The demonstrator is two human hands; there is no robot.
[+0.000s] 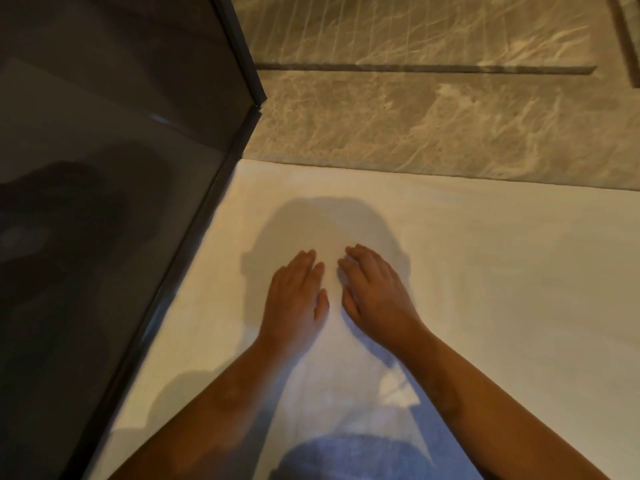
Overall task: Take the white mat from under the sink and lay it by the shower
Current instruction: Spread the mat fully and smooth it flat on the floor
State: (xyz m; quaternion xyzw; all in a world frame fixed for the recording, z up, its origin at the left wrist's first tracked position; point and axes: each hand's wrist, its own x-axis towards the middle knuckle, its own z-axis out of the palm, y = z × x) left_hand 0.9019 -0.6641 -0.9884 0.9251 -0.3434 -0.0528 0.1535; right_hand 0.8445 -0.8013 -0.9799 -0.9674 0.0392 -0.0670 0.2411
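White mat [485, 254] is down flat on the floor, spread from the centre of the view out to 3 o'clock and down to 6. Its left edge runs right along the base of the dark-framed glass panel [104, 168], touching it or as good as. Its far edge at 12 o'clock lies straight on the brown marble floor [415, 126]. No big folds that I can see, just faint rumples in the cloth.

Both hands are on it, pretty much dead centre. Left hand [294, 296] lies palm down, fingers straight and together, pointing to 12 o'clock. Right hand [375, 296] sits just beside it at its 3 o'clock, also palm down, fingers stretched out and angled a bit toward 11. Neither one is grabbing anything, they're just flat on the cloth. They're near each other but not touching, thumbs facing in. Bare forearms come in from 5 and 7 o'clock.

Head-shaped shadow [311, 226] falls over the mat around the hands and up to their 12 o'clock. At 6 o'clock, between the forearms, there's some blue fabric [346, 455], too blurry to say what it is. The tinted glass fills the whole 9 o'clock side, with its black frame [239, 64] running up toward 11. Up in the marble at 12 to 1 o'clock a long dark groove [415, 68] runs across.
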